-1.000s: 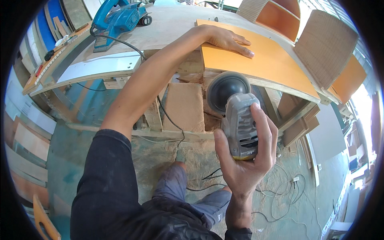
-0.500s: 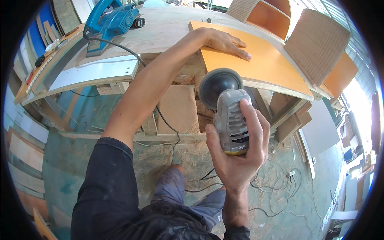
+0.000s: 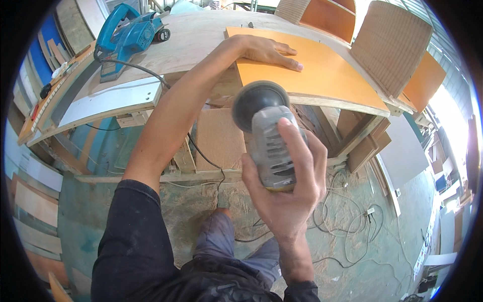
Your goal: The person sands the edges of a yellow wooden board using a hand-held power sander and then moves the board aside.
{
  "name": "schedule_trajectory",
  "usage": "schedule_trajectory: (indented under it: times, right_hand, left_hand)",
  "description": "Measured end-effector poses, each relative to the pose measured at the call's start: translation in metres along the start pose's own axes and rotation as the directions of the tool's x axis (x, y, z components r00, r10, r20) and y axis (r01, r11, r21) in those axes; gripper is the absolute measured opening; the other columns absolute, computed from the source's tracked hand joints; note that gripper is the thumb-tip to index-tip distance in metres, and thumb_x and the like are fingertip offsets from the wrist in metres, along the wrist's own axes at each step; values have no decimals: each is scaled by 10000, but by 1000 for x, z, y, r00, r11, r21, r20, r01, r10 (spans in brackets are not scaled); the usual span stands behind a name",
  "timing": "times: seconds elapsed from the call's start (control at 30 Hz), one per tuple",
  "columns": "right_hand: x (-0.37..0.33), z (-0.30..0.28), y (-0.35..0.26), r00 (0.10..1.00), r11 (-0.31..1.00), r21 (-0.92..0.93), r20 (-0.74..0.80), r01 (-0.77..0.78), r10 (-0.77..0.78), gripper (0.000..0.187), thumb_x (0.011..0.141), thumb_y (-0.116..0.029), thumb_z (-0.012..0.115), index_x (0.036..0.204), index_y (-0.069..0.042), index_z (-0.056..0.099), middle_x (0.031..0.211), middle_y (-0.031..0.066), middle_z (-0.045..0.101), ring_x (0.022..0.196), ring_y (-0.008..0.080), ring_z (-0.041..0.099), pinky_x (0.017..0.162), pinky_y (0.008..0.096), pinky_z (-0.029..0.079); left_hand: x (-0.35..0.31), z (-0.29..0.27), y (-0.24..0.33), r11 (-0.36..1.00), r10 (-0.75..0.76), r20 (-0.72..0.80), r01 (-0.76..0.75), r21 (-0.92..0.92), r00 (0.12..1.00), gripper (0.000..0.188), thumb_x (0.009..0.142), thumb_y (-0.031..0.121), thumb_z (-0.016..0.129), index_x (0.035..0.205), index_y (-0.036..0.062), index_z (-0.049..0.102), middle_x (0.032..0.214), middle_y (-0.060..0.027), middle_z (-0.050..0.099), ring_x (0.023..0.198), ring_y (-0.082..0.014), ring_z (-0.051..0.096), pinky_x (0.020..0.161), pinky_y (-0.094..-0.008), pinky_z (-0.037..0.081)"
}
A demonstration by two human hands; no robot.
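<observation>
The left hand (image 3: 266,54) lies palm down on an orange panel (image 3: 332,78) at the near edge of the desk (image 3: 201,38), toward its right corner. The right hand (image 3: 289,194) wraps its fingers around a grey sander (image 3: 273,146); its black pad (image 3: 255,103) is at the panel's near edge, contact unclear. A blue power tool (image 3: 133,38) rests toward the desk's left edge, behind a white board (image 3: 113,100) at the near left corner. Cables (image 3: 369,212) trail over the dusty floor (image 3: 397,246).
</observation>
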State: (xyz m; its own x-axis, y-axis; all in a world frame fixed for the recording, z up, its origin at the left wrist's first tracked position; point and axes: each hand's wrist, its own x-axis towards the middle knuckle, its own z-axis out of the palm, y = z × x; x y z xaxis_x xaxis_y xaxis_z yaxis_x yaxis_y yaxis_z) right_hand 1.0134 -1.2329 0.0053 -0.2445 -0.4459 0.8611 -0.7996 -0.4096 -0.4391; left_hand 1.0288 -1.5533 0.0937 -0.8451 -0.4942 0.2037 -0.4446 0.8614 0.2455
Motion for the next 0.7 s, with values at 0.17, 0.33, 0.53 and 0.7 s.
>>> schedule_trajectory:
  times: [0.17, 0.33, 0.53, 0.7]
  right_hand:
    - [0, -19, 33, 997, 998, -45, -70, 34, -37, 672, 743, -90, 872, 1381, -117, 660, 1257, 184, 600, 1094, 293, 686, 850, 414, 623]
    - [-7, -21, 29, 996, 1000, 9, -87, 27, -26, 673, 739, -104, 884, 1376, -114, 669, 1240, 193, 593, 1093, 323, 680, 846, 431, 626]
    - [-6, -3, 0, 999, 1000, -5, 36, 0, 0, 701, 737, -80, 901, 1391, -83, 649, 1241, 197, 620, 1092, 322, 676, 890, 422, 580]
    - [-4, -3, 3, 1000, 1000, 5, 19, -12, 12, 717, 722, -83, 910, 1392, -109, 655, 1234, 195, 616, 1058, 321, 688, 868, 410, 584]
  left_hand:
    - [-1, -4, 9, 1000, 8, 28, -8, -16, 1000, 1147, 767, 923, 583, 1619, 172, 429, 1697, -114, 353, 1574, -317, 301, 1308, -438, 216]
    - [-4, -5, 13, 999, -14, 37, 16, -32, 999, 1130, 777, 919, 578, 1618, 179, 433, 1696, -100, 361, 1568, -312, 317, 1304, -433, 230]
    - [2, -2, 9, 1000, 4, 21, -4, -11, 1000, 1094, 808, 896, 576, 1621, 180, 427, 1691, -101, 370, 1567, -312, 319, 1306, -414, 228]
    - [2, 0, 4, 998, -5, 16, 6, -57, 1000, 1222, 708, 964, 562, 1619, 161, 427, 1706, -101, 336, 1576, -306, 299, 1313, -436, 209]
